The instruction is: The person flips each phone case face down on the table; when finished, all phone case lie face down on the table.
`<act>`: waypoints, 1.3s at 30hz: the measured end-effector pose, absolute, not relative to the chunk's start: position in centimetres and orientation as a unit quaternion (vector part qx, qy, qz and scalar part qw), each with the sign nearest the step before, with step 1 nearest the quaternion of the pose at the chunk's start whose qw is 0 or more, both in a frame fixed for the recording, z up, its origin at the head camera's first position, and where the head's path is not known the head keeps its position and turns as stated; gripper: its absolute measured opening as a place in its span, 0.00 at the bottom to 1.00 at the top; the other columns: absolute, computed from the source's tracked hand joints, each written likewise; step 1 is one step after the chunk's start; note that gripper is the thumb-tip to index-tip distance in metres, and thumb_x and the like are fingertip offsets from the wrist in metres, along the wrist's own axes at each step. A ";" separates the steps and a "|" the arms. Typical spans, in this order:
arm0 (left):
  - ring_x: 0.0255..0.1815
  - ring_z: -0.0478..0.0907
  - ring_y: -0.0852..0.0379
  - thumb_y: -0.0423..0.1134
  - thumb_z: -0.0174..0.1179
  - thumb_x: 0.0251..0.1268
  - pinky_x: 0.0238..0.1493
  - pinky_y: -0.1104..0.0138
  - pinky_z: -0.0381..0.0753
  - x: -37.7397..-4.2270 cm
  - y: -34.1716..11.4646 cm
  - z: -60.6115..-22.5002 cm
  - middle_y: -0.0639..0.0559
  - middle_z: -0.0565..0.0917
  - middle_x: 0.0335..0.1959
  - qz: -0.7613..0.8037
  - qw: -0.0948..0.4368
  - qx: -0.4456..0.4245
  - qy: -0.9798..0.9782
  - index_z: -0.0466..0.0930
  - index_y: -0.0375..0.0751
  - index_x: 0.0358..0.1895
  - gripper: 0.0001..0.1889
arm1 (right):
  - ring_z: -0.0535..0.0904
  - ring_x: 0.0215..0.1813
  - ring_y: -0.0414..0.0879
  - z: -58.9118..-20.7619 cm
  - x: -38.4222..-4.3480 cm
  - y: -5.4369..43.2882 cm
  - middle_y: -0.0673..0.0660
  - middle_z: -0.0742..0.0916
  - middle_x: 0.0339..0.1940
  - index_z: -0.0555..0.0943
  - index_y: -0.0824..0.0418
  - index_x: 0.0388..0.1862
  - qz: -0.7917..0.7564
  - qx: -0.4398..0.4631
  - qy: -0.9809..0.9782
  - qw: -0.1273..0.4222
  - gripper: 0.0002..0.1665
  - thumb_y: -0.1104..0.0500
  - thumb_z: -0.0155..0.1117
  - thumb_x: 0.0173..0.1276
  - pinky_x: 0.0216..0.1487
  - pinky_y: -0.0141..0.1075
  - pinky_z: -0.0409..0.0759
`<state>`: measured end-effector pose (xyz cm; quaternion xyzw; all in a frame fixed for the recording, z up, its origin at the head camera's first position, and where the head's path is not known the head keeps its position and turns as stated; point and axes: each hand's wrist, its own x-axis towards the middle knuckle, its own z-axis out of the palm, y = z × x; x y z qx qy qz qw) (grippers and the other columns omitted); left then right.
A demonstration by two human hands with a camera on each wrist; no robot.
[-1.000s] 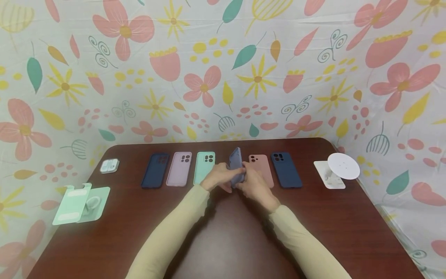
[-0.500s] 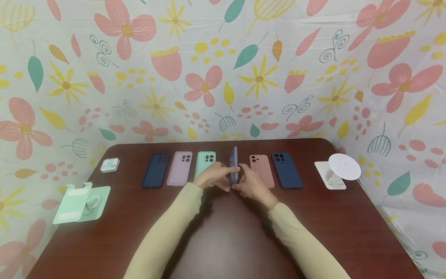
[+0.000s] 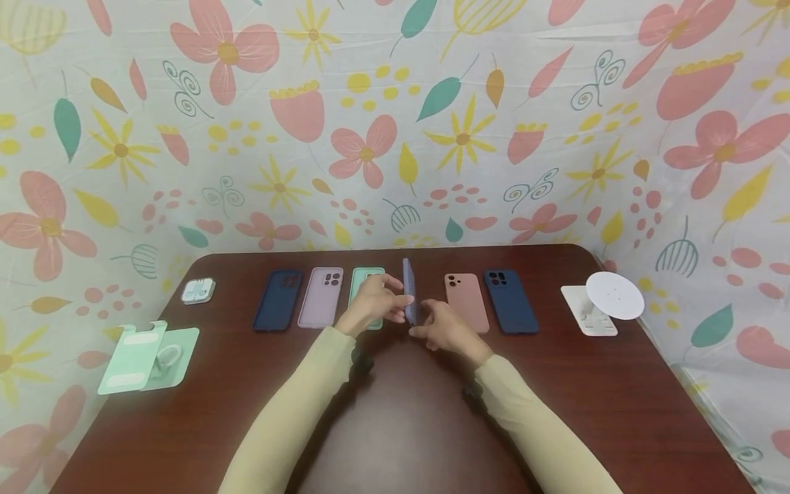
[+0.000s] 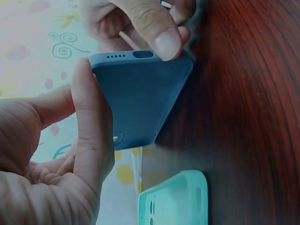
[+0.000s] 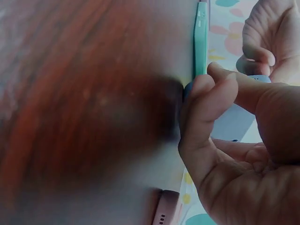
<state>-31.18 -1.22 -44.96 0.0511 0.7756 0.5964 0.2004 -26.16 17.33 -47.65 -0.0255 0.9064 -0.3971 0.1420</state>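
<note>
A blue-grey phone case (image 3: pixel 410 291) stands on its long edge at the middle back of the table, seen nearly edge-on in the head view. My left hand (image 3: pixel 376 298) grips it, thumb on its near end, partly covering a mint phone case (image 3: pixel 356 291) lying behind. The thumb and fingers of my right hand (image 3: pixel 450 331) pinch the lower near corner. Through the left wrist view the hollow inside of the blue-grey case (image 4: pixel 136 103) shows. In the right wrist view my right hand (image 5: pixel 225 154) hides much of it.
Flanking cases lie flat: navy (image 3: pixel 274 302) and lilac (image 3: pixel 317 305) on the left, pink (image 3: pixel 467 305) and another navy one (image 3: pixel 512 302) on the right. A mint stand (image 3: pixel 129 367), a small clear box (image 3: pixel 197 290) and a white round-topped stand (image 3: pixel 616 295) sit near the sides.
The blue-grey case has turned from tilted to nearly upright on edge and shifted slightly left. My left hand has moved up along it, now overlapping the mint case's camera end.
</note>
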 end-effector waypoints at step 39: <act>0.17 0.86 0.59 0.28 0.72 0.70 0.31 0.63 0.93 -30.7 -0.7 -46.0 0.34 0.90 0.33 0.491 0.174 0.078 0.850 0.77 0.23 0.62 0.22 | 0.84 0.22 0.44 -47.5 -25.4 18.3 0.57 0.87 0.22 0.68 0.76 0.80 -0.344 -0.005 0.929 0.138 0.39 0.61 0.70 0.78 0.41 0.37 0.87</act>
